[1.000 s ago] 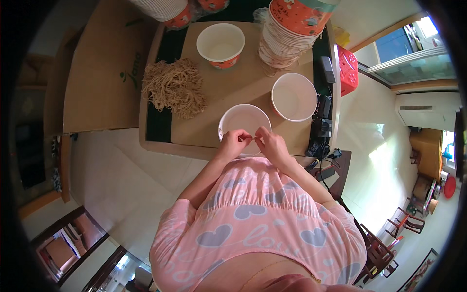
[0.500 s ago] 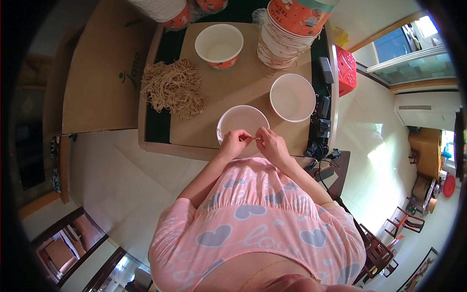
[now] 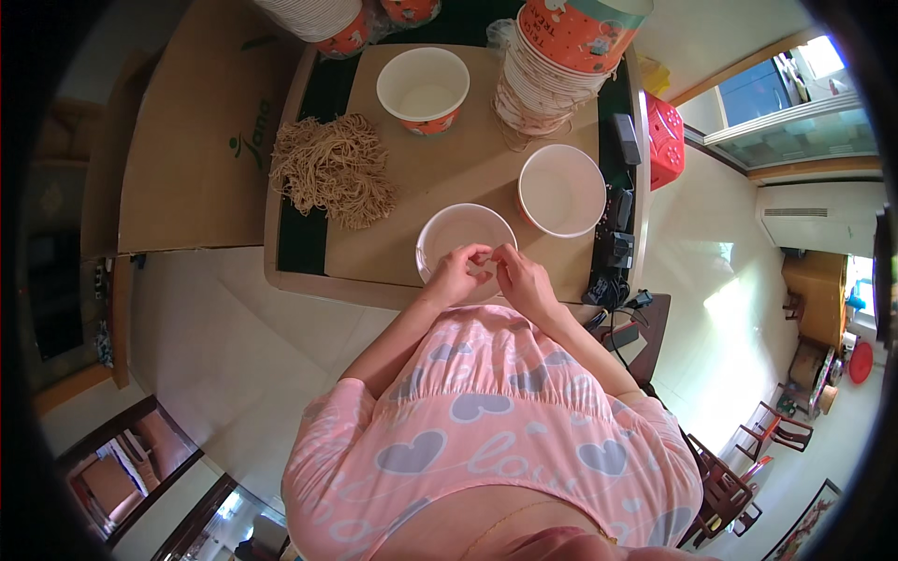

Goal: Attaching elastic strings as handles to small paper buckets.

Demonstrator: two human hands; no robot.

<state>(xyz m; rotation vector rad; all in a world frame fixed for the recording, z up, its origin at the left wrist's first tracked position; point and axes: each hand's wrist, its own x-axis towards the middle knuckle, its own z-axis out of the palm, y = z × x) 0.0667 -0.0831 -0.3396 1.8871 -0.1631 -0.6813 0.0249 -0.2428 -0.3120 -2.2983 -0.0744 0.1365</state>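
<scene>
A white-lined paper bucket [image 3: 454,222] stands at the table's near edge, right in front of me. Over its near rim my left hand [image 3: 458,272] and my right hand [image 3: 526,283] meet, fingertips pinched close together. Both appear closed on a thin pale cord, mostly hidden by the fingers. A light strand also shows along the bucket's left inner side. Beyond my right hand stands another open bucket [image 3: 561,192]; a third bucket [image 3: 423,89], orange-patterned outside, is farther back. To the left lies a tangled heap of tan cords [image 3: 334,171].
A tall stack of orange-and-white buckets [image 3: 552,84] with cords hanging off them rises at the back right. More stacked buckets [image 3: 323,23] stand at the back left, beside a large cardboard box [image 3: 201,140]. Black power adapters [image 3: 620,248] and cables line the right edge. A red stool [image 3: 665,140] stands beyond.
My fingertips have shifted slightly up and closer together over the bucket, with the left fingers more bent over. The pale bit seen between the fingers is now covered. The buckets stay put.
</scene>
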